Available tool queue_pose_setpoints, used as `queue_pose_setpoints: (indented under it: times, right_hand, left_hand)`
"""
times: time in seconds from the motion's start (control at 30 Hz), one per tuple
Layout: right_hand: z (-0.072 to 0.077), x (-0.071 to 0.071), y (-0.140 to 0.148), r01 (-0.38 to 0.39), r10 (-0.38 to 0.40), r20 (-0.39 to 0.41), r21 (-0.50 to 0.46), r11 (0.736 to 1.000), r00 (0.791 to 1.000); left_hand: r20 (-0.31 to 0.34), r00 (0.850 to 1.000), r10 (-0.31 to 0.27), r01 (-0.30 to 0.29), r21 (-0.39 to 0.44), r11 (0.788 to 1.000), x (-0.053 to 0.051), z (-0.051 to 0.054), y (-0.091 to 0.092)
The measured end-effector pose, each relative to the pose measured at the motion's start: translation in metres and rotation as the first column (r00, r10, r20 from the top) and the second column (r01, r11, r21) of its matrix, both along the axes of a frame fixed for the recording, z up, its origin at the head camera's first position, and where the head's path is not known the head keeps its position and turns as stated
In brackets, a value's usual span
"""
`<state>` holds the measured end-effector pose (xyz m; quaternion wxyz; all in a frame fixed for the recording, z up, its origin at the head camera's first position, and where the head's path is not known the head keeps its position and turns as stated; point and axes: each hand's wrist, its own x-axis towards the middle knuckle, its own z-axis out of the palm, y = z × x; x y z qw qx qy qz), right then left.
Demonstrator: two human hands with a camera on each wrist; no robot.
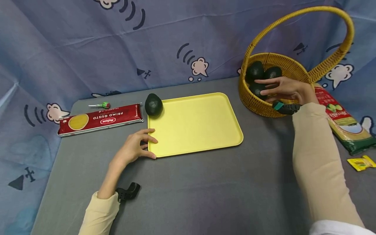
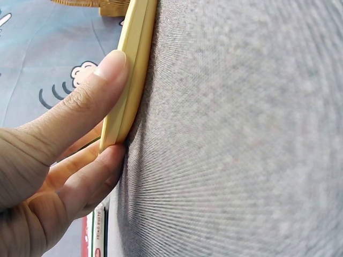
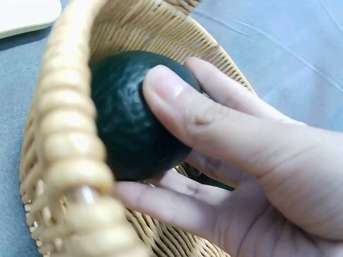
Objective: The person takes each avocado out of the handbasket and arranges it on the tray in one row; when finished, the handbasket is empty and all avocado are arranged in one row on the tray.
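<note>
A yellow tray (image 1: 195, 124) lies on the grey table, and a dark green avocado (image 1: 154, 105) rests at its back left corner. My left hand (image 1: 133, 147) holds the tray's front left corner; in the left wrist view the thumb lies on the tray's edge (image 2: 128, 80). Inside the wicker basket (image 1: 264, 111) at the right are several avocados (image 1: 255, 70). There my right hand (image 1: 286, 89) reaches in, and the right wrist view shows its thumb and fingers around one avocado (image 3: 134, 118), close to the basket's rim (image 3: 69, 123).
A red spaghetti pack (image 1: 101, 120) and a lollipop (image 1: 101, 105) lie left of the tray. Beyond my right forearm are a red and green bag (image 1: 345, 120) and a yellow wrapped candy (image 1: 361, 163). The basket's tall handle (image 1: 320, 9) arches up; a patterned cloth (image 1: 164, 39) hangs behind.
</note>
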<state>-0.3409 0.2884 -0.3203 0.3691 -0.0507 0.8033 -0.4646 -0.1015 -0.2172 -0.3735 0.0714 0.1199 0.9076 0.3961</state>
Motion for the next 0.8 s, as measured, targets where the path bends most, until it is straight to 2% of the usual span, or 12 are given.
queue_pose_setpoints:
  times: [0.17, 0.37, 0.5, 0.67, 0.8]
  right_hand:
    - [0.003, 0.007, 0.004, 0.033, -0.032, -0.030, 0.016, 0.999, 0.999]
    - [0.007, 0.012, 0.007, 0.048, -0.049, -0.038, -0.020, 0.999, 0.998]
    - [0.009, 0.016, 0.010, 0.071, -0.073, -0.038, -0.055, 0.996, 0.997]
    - [0.012, 0.026, 0.009, 0.133, -0.139, -0.036, -0.134, 0.982, 0.990]
    - [0.015, 0.035, 0.006, 0.164, -0.177, -0.068, -0.165, 0.973, 0.982]
  left_hand:
    - [0.001, 1.000, -0.002, 0.002, 0.006, 1.000, 0.000, 0.000, 0.000]
    - [-0.017, 1.000, -0.006, 0.006, -0.018, 1.000, 0.000, -0.001, -0.001]
    - [-0.029, 1.000, -0.012, 0.011, -0.026, 1.000, 0.000, -0.001, -0.001]
    - [-0.019, 1.000, -0.008, 0.008, -0.017, 1.000, 0.000, -0.001, -0.001]
    - [-0.011, 1.000, -0.006, 0.006, -0.016, 1.000, -0.001, -0.001, -0.001]
